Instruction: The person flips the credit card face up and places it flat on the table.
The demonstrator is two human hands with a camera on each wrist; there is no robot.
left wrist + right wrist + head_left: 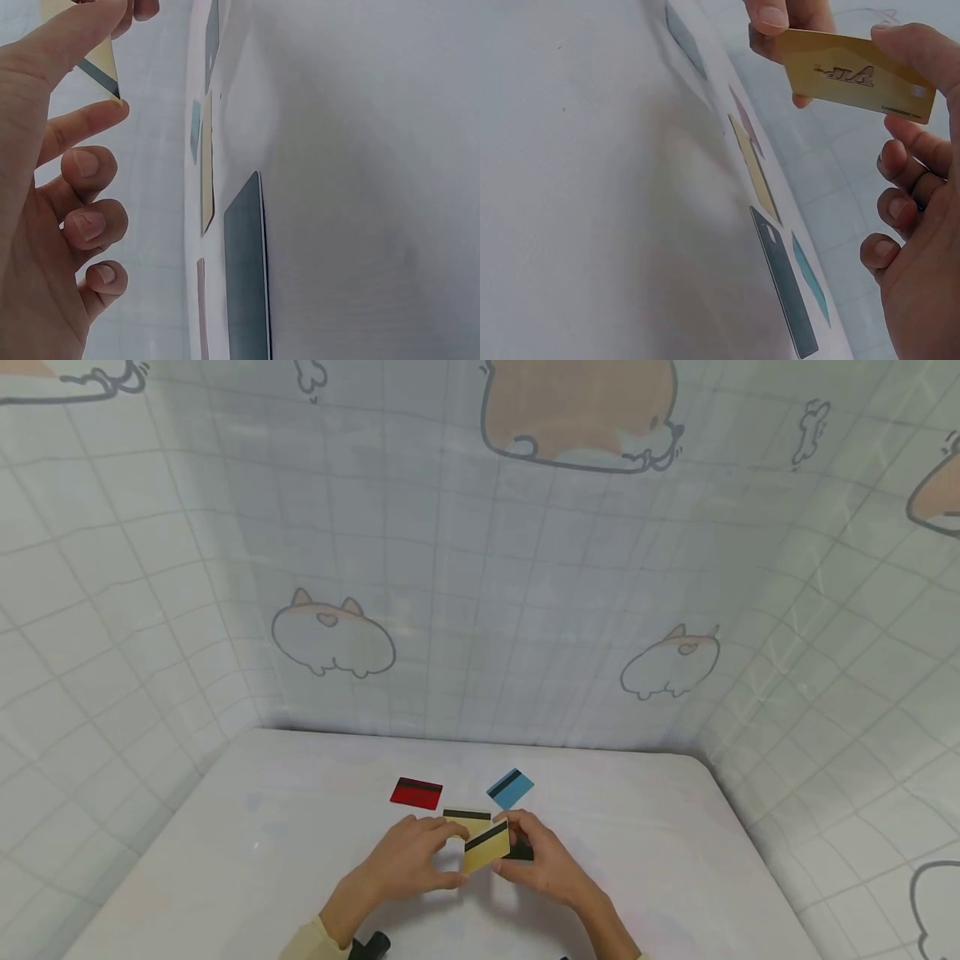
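A gold bank card [486, 852] with a dark magnetic stripe is held between both hands above the white table. My left hand [408, 860] pinches its left end with thumb and index finger. At the opposite end, my right hand [547, 864] grips it between thumb and index finger. Raised lettering shows on the gold card's [847, 73] other face in the right wrist view. Behind it lies a second gold card [459, 815]. A black card [523, 852] is partly covered by the right hand. Another dark card [246, 277] rests near the left hand, hidden from the head view.
Farther back on the white table [300, 777] lie a red card [417, 794] at left and a blue card [511, 788] at right. A sheet with a grid and cartoon dogs [333, 639] hangs behind and along both sides. A black object [372, 946] shows by the left wrist.
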